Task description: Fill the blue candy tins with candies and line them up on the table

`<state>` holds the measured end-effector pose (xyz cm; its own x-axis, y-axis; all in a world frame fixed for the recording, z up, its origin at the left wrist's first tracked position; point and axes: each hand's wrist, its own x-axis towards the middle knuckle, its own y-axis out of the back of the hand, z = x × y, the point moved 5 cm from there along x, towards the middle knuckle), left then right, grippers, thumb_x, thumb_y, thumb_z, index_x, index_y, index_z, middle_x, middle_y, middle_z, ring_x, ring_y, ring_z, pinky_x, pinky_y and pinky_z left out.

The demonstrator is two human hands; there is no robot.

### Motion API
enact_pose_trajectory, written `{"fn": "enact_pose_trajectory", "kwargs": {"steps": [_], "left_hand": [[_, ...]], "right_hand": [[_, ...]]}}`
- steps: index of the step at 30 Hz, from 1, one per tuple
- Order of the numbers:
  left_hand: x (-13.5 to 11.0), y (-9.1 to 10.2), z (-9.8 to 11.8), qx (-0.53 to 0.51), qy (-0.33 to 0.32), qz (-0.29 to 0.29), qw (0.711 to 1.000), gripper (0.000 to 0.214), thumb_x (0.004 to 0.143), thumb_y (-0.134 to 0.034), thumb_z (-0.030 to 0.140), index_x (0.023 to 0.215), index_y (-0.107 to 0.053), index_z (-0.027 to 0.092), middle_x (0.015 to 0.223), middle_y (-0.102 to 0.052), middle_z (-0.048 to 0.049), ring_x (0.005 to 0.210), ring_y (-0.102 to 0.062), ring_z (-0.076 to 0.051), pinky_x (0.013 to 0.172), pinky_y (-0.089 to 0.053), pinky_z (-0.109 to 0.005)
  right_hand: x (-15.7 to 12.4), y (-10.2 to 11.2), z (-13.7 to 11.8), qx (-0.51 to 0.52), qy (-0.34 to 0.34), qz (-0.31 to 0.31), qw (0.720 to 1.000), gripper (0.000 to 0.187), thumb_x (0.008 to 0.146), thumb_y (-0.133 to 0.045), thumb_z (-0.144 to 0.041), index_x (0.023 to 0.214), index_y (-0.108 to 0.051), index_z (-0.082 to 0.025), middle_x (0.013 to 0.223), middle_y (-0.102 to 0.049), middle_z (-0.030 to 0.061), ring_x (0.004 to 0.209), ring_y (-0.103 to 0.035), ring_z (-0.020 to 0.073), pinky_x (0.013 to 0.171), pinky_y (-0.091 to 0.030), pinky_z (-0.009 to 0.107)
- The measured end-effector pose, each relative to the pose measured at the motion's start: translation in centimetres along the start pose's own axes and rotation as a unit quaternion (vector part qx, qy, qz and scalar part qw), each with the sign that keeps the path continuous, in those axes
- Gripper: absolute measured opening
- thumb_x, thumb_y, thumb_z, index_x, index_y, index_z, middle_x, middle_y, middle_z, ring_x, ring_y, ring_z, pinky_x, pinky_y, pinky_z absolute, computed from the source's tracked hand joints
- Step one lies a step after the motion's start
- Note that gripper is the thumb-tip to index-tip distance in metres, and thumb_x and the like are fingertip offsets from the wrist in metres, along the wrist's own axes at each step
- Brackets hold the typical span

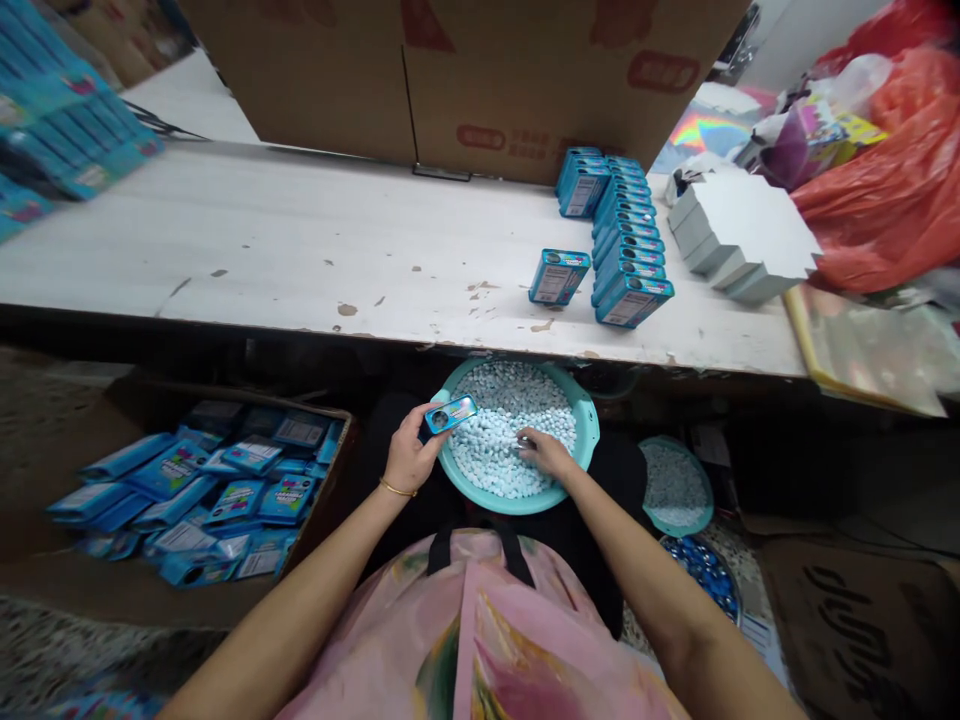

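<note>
My left hand is closed around a small blue candy box, its end with a dark round spot facing up, over the left rim of a turquoise basin. The basin rests at my lap, filled with small pale candies. Among the candies is my right hand, fingers drawn together at the surface. Something small and dark shows at its fingertips, too small to name. A single blue box stands on the table, beside a row of similar boxes.
A carton at the left holds many blue boxes. A large cardboard box stands at the back of the white table. Stacked white pieces and red plastic bags lie right. Another basin sits below.
</note>
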<state>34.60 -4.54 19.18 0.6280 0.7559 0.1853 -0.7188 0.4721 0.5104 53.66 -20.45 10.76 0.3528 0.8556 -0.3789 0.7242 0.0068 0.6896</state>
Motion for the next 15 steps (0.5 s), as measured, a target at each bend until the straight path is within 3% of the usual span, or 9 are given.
{"fn": "enact_pose_trajectory", "kwargs": {"steps": [4, 8, 12, 15], "left_hand": [[0.3, -0.4, 0.0, 0.022, -0.01, -0.005, 1.0, 0.037, 0.074, -0.058, 0.029, 0.108, -0.051, 0.019, 0.104, -0.059, -0.0056, 0.095, -0.055, -0.02, 0.085, -0.043, -0.033], [0.4, -2.2, 0.5, 0.047, -0.032, -0.03, 0.998, 0.036, 0.073, -0.056, 0.025, 0.108, -0.051, 0.019, 0.104, -0.058, -0.0057, 0.097, -0.054, -0.02, 0.086, -0.042, -0.033], [0.0, -4.2, 1.5, 0.05, -0.058, -0.076, 0.994, 0.037, 0.074, -0.054, 0.02, 0.11, -0.05, 0.018, 0.107, -0.057, -0.0065, 0.101, -0.051, -0.02, 0.089, -0.04, -0.033], [-0.3, -5.0, 2.0, 0.053, -0.072, -0.091, 0.992, 0.038, 0.074, -0.052, 0.019, 0.111, -0.049, 0.017, 0.108, -0.056, -0.0074, 0.103, -0.05, -0.021, 0.091, -0.039, -0.034]], "right_hand": [[-3.0, 4.5, 0.1, 0.022, 0.02, 0.015, 0.999, 0.031, 0.073, -0.057, -0.025, 0.104, -0.055, -0.024, 0.085, -0.062, -0.0012, 0.078, -0.055, 0.0147, 0.068, -0.039, 0.024], [-5.6, 8.7, -3.9, -0.016, 0.068, 0.029, 0.997, 0.032, 0.076, -0.055, -0.03, 0.107, -0.055, -0.025, 0.09, -0.063, 0.0, 0.079, -0.055, 0.0147, 0.068, -0.039, 0.024], [-6.6, 10.3, -8.5, -0.14, 0.078, 0.027, 0.987, 0.033, 0.079, -0.05, -0.031, 0.111, -0.054, -0.026, 0.103, -0.062, 0.0031, 0.092, -0.055, 0.0179, 0.075, -0.038, 0.027], [-6.9, 10.3, -11.1, -0.257, 0.057, 0.02, 0.964, 0.03, 0.082, -0.044, -0.033, 0.11, -0.054, -0.026, 0.1, -0.062, 0.0046, 0.088, -0.057, 0.0196, 0.071, -0.039, 0.028]]}}
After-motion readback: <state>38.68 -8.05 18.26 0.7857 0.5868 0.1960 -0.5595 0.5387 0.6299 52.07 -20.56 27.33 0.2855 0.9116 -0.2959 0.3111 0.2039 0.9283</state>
